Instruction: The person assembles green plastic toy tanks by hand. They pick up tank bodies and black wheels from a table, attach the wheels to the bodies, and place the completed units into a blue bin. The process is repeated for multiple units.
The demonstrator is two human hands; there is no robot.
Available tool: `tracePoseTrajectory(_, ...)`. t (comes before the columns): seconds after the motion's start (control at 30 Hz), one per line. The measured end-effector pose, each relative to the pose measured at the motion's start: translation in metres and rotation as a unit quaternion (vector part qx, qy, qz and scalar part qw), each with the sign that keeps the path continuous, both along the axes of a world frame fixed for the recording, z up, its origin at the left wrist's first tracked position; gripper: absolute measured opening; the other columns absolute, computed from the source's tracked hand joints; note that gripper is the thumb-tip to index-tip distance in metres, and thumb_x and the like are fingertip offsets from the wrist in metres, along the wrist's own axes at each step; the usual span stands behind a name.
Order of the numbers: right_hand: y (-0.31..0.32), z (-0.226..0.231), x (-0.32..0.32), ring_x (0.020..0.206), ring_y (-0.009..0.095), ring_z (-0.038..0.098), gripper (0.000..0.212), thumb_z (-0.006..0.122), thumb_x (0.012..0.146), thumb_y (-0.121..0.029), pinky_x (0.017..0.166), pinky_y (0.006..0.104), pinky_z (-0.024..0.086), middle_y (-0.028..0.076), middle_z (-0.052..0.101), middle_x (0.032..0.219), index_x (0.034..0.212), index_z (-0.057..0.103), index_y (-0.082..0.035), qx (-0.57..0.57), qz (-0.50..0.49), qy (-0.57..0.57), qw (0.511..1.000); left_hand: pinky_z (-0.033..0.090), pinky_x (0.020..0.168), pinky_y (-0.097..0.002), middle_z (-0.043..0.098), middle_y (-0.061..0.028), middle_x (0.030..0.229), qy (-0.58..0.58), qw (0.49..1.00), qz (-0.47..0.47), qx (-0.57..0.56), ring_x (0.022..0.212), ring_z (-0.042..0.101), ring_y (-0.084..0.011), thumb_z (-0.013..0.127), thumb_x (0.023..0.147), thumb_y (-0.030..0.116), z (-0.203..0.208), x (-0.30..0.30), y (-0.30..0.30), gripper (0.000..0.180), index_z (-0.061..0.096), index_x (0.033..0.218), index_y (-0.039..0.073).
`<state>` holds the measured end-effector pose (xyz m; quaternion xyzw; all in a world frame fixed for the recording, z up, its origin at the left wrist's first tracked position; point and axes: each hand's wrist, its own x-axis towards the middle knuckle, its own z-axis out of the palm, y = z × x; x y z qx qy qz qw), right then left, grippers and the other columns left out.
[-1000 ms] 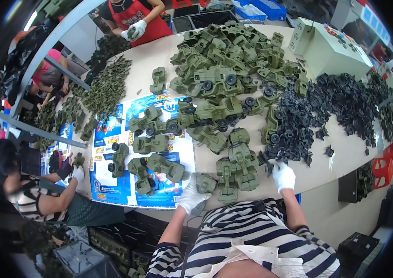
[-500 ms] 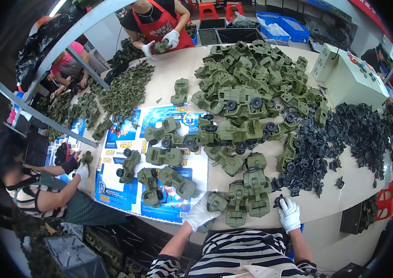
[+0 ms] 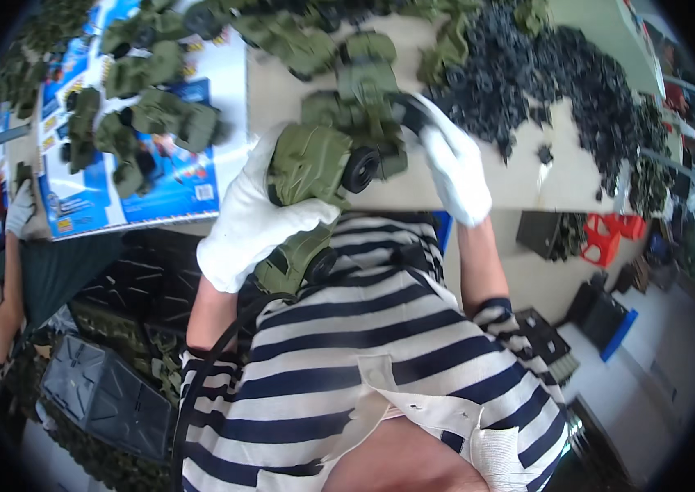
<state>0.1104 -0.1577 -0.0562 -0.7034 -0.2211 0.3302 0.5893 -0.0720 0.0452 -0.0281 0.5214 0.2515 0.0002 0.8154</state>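
Note:
My gloved left hand (image 3: 245, 217) is wrapped round an olive-green toy jeep (image 3: 308, 164), lifted close to my body at the table's near edge. The jeep is tilted, with a black wheel on its right side and its lower part hanging below my thumb. Just to the right, my gloved right hand (image 3: 455, 164) pinches a small black plastic part (image 3: 410, 113); its exact form is blurred and partly hidden by the fingers. Behind the held jeep lie other green toy jeeps (image 3: 368, 78) on the table.
A heap of small black parts (image 3: 519, 82) spreads across the table at the right. Several green vehicles (image 3: 171, 115) lie on blue printed sheets (image 3: 191, 176) at the left. A co-worker's gloved hand (image 3: 21, 209) is at the far left. Red stools (image 3: 601, 238) stand beyond the right edge.
My view has tipped down toward my body. The left hand has raised the jeep off the table edge, and my right hand has come inward with the black part.

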Motion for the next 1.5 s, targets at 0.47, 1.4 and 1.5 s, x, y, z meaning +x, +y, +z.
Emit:
tracePoseTrajectory(0.47, 0.04, -0.04, -0.008, 0.127, 0.016, 0.051, 0.047, 0.053, 0.103, -0.021, 0.109, 0.0308, 0.039, 0.01, 0.055, 0.14, 0.142, 0.047, 0.004, 0.124, 0.136, 0.299, 0.936, 0.056, 0.079, -0.0254, 0.067, -0.0068, 0.106, 0.069, 0.997, -0.027, -0.01, 0.089, 0.066, -0.0103, 0.08, 0.076, 0.002, 0.008, 0.008, -0.001, 0.074, 0.043, 0.14, -0.002)
tracePoseTrajectory(1.4, 0.071, -0.022, -0.032, 0.102, 0.025, 0.06, 0.042, 0.039, 0.103, -0.028, 0.095, 0.0361, 0.045, 0.013, 0.066, 0.106, 0.103, 0.067, 0.003, 0.112, -0.019, -0.003, 0.993, 0.037, 0.109, -0.0338, 0.049, -0.0131, 0.139, -0.066, 0.969, 0.0, 0.236, 0.129, 0.047, -0.0232, 0.095, 0.059, 0.042, -0.049, 0.026, -0.015, 0.119, 0.031, 0.149, -0.003)
tracePoseTrajectory(1.5, 0.073, -0.026, -0.03, 0.107, 0.03, 0.059, 0.04, 0.036, 0.103, -0.024, 0.097, 0.0389, 0.044, 0.015, 0.065, 0.11, 0.108, 0.066, 0.002, 0.106, 0.018, -0.156, 0.982, 0.038, 0.109, -0.0365, 0.053, -0.0122, 0.135, -0.244, 0.963, 0.094, 0.073, 0.129, 0.049, -0.0243, 0.088, 0.061, 0.059, -0.071, 0.034, -0.02, 0.114, 0.039, 0.144, -0.002)
